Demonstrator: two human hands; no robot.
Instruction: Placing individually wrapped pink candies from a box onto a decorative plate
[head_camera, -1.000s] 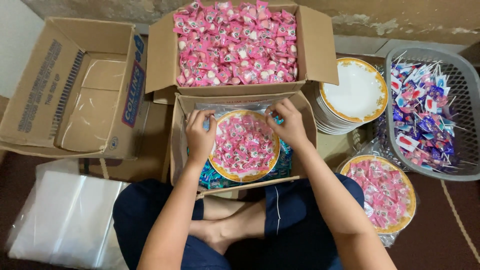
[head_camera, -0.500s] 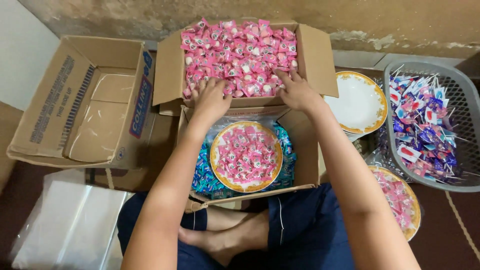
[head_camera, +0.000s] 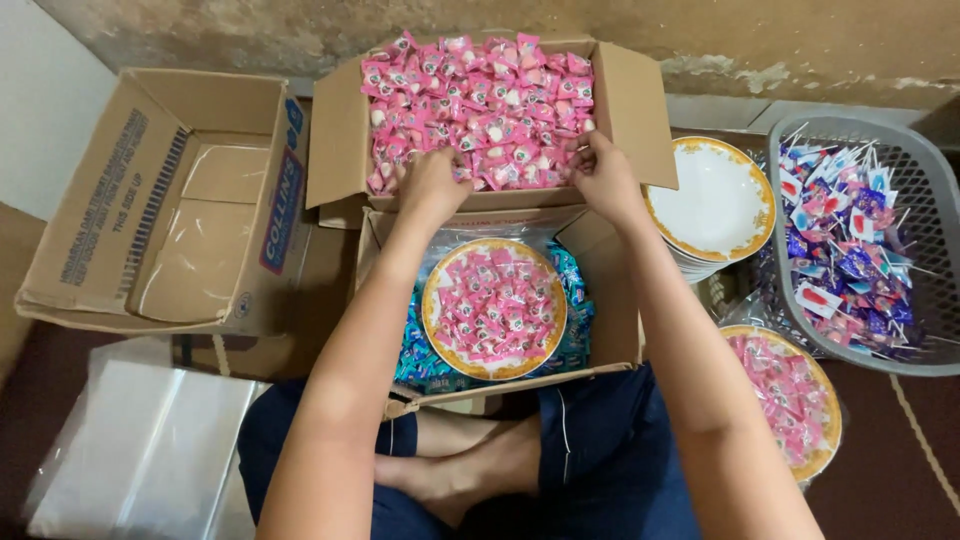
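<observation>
My left hand (head_camera: 432, 185) and my right hand (head_camera: 603, 176) reach into the near edge of a cardboard box (head_camera: 340, 150) heaped with pink wrapped candies (head_camera: 480, 100). Both hands curl into the candies, fingers partly buried, so I cannot tell how much they hold. Below my arms, a gold-rimmed plate (head_camera: 494, 308) covered with pink candies sits in a smaller box (head_camera: 612, 290) on top of blue wrapped candies (head_camera: 412, 350).
An empty cardboard box (head_camera: 150, 200) lies at left, a clear plastic sheet (head_camera: 140, 450) below it. At right are a stack of white gold-rimmed plates (head_camera: 715, 205), a grey basket (head_camera: 935, 300) of lollipops, and another candy-filled plate (head_camera: 790, 395). My crossed legs are at the bottom.
My hands left the plate in the near box a second ago, moved up to the candy box, and now dig into the pink candies at its near edge.
</observation>
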